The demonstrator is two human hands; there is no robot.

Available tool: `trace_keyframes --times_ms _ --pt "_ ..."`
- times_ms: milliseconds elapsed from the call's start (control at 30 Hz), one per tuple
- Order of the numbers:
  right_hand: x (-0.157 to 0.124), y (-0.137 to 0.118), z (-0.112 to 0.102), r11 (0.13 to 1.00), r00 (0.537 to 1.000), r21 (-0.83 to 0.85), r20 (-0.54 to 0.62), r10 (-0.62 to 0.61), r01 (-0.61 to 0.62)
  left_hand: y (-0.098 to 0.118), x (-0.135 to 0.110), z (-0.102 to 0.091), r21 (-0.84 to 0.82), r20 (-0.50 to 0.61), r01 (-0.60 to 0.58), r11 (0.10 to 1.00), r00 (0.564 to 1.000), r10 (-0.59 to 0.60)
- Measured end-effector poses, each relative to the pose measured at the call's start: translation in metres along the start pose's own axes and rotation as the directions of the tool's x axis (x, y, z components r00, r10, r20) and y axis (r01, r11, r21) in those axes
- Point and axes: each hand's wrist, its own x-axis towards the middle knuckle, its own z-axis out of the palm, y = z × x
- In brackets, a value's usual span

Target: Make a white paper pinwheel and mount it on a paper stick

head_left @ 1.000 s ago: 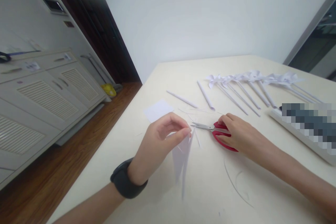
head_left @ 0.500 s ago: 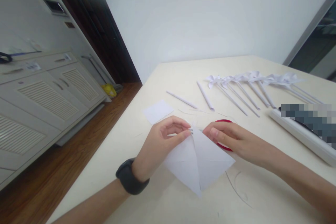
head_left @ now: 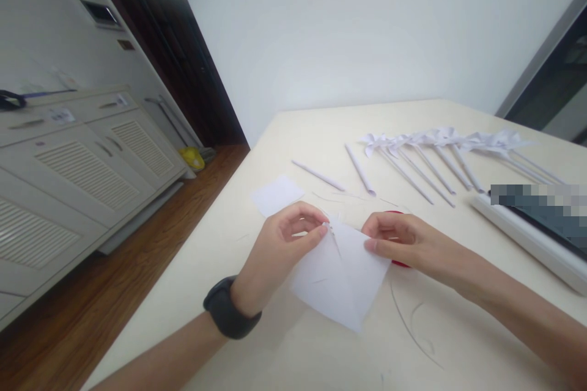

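Note:
A white paper square (head_left: 339,287) with slits and creases is held just above the table. My left hand (head_left: 293,241), with a dark band on its wrist, pinches the paper's upper left part, where small bits show at the fingertips, too small to name. My right hand (head_left: 398,238) grips the paper's right edge between thumb and fingers. Behind that hand, a red loop (head_left: 401,264), perhaps a scissors handle, is mostly hidden. Thin wire (head_left: 408,327) lies on the table to the right of the paper.
Another white paper square (head_left: 277,192) and two rolled paper sticks (head_left: 360,169) lie beyond my hands on the white table (head_left: 316,131). Several paper pinwheels (head_left: 440,135) rest at the back right. A long white roll (head_left: 527,241) lies at the right, partly blurred out.
My right hand has shifted slightly right, from near the left fingertips to the paper's right edge. The paper has turned and its lower corner has swung right. My left hand keeps its pinch.

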Motion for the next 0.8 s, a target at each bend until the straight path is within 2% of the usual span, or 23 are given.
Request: trace_keyframes --times_ms 133,267,400,533,667,800 --pt "0.003 0.002 -0.002 1.0 0.999 0.013 -0.043 0.014 -0.014 0.0 -0.001 0.0 -0.033 -0.069 -0.051 0.998 0.996 0.049" --pt "0.006 0.006 -0.004 0.999 0.998 0.051 -0.06 -0.01 0.013 0.0 -0.003 0.0 -0.054 -0.01 -0.053 0.997 0.999 0.052" --pt "0.007 0.011 -0.001 0.999 0.995 -0.022 -0.088 -0.04 0.038 0.0 -0.006 0.001 -0.135 0.041 -0.028 0.99 0.999 0.034" --pt "0.007 0.013 0.003 0.992 0.992 -0.089 -0.075 -0.097 0.091 -0.003 -0.005 0.003 -0.051 0.012 0.0 0.999 1.0 0.001" --pt "0.006 0.011 0.004 0.985 0.98 -0.129 -0.152 -0.131 0.112 -0.007 -0.004 0.004 0.013 0.129 0.032 0.999 0.991 -0.034" --pt "0.004 0.009 0.003 0.98 0.966 -0.125 -0.192 -0.175 0.153 -0.008 -0.005 0.005 0.031 0.173 0.005 1.0 0.985 -0.01"
